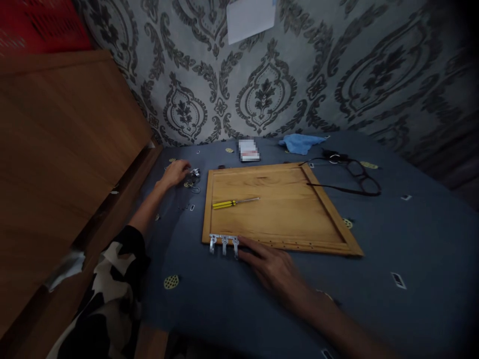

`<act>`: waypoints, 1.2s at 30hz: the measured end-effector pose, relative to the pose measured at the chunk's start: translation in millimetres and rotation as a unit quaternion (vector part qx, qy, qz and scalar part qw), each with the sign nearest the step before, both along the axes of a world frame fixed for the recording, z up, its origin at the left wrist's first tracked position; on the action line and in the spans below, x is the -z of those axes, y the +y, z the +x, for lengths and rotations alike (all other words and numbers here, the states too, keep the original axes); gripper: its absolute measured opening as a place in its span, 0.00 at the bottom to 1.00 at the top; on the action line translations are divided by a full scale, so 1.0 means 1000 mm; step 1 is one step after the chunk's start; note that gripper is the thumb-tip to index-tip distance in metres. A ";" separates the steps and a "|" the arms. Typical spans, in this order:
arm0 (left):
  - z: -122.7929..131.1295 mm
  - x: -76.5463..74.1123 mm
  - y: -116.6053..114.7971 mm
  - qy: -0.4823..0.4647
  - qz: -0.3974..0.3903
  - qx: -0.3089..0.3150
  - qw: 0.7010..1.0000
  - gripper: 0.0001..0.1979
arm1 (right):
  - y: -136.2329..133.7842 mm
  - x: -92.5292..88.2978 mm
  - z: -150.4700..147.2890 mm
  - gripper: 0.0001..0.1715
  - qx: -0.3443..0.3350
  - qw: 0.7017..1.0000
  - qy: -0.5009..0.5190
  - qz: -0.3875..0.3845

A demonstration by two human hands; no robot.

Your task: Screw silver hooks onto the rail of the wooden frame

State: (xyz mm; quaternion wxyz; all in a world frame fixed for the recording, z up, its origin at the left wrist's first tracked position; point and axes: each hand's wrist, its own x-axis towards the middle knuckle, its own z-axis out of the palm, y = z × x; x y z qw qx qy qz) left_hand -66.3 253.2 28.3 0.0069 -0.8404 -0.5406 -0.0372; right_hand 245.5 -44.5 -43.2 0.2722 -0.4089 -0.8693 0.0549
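A framed wooden board (269,187) lies flat on a dark blue patterned cloth (209,304). Three silvery metal hooks (224,243) stand side by side along the left part of its near edge, where a row of small holes runs on to the right. My right hand (275,267) has its fingers closed at the rightmost hook. On the board rests a screwdriver (226,204) with a yellow handle. My left hand (175,173) reaches out beyond the board's left side, fingers slightly bent and apart, beside a small heap of metal pieces (194,173).
Eyeglasses (359,177) overlap the board's right side. Behind it lie a small blurred box (249,150) and a blue cloth (302,143). A wooden cabinet (71,134) borders the left, with a red basket (41,25) on top. Patterned wallpaper (220,70) covers the wall behind.
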 end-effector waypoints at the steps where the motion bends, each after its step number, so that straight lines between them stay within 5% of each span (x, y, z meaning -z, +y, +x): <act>1: -0.003 -0.001 -0.005 -0.007 0.000 0.000 1.000 0.14 | 0.000 0.000 0.000 0.30 0.000 1.000 -0.001 0.004; 7: -0.012 0.007 -0.031 -0.038 -0.013 0.010 0.999 0.15 | 0.001 0.005 0.001 0.31 0.003 1.000 0.003 0.003; 15: -0.009 0.021 -0.036 -0.063 -0.044 -0.006 0.997 0.14 | 0.000 0.000 0.001 0.31 -0.001 1.000 -0.007 0.021; 26: -0.013 0.015 -0.042 -0.054 -0.044 0.010 0.997 0.12 | 0.001 -0.004 -0.001 0.30 0.005 0.999 -0.002 0.033; 36: -0.012 0.006 -0.020 -0.006 0.041 -0.040 0.998 0.14 | -0.001 -0.004 0.001 0.28 0.004 1.000 -0.018 0.005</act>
